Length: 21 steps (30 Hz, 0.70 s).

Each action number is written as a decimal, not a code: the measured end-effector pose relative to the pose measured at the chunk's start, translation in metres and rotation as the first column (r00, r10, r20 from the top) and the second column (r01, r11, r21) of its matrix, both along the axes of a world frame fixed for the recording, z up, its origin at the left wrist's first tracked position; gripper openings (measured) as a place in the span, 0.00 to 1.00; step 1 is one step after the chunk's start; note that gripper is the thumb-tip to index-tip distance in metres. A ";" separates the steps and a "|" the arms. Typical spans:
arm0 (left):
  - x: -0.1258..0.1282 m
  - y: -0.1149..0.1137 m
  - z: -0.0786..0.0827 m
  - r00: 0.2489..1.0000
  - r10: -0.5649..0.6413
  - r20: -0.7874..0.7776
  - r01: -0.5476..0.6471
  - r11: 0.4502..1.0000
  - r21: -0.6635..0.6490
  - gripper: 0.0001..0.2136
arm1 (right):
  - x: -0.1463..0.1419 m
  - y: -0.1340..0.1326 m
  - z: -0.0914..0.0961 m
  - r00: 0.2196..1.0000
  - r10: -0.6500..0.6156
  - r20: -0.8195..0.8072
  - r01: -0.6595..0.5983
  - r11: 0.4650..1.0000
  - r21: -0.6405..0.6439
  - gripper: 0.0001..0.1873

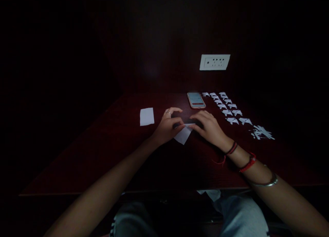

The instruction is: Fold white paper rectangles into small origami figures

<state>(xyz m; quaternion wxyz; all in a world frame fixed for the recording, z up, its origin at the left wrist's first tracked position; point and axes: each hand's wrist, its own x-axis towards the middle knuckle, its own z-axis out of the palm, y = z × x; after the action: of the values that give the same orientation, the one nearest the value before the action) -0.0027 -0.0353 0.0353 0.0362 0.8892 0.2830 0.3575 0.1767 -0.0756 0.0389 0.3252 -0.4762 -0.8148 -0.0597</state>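
A small white sheet of paper (183, 134) lies on the dark red table (102, 154), one corner pointing toward me. My left hand (167, 125) presses on its upper left part with curled fingers, a ring on one finger. My right hand (208, 127) pinches its upper right edge with fingers closed. Both hands meet over the fold at the paper's top. My right wrist wears red and black threads and a metal bangle.
A white square of paper (147, 116) lies left of my hands. A phone (196, 100) with a lit screen sits behind them. Several small folded paper pieces (227, 106) lie in rows to the right, with paper scraps (262, 132) beyond. A wall socket (214, 62) is behind.
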 end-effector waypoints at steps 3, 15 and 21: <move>0.002 -0.002 0.000 1.000 -0.013 -0.008 0.013 1.000 -0.003 0.04 | -0.004 -0.002 -0.001 0.999 0.031 0.038 -0.031 1.000 -0.002 0.06; 0.005 -0.011 0.007 1.000 -0.027 -0.013 0.027 0.999 0.028 0.03 | -0.009 -0.003 -0.001 0.998 0.022 0.064 -0.021 1.000 -0.013 0.07; 0.001 -0.008 0.008 1.000 0.025 0.014 -0.025 1.000 0.013 0.03 | 0.001 -0.001 0.002 0.999 0.021 0.024 -0.021 1.000 -0.014 0.06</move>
<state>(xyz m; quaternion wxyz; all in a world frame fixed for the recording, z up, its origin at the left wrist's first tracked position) -0.0016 -0.0433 0.0437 0.0280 0.8833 0.2914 0.3661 0.1776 -0.0762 0.0408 0.3127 -0.4691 -0.8240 -0.0563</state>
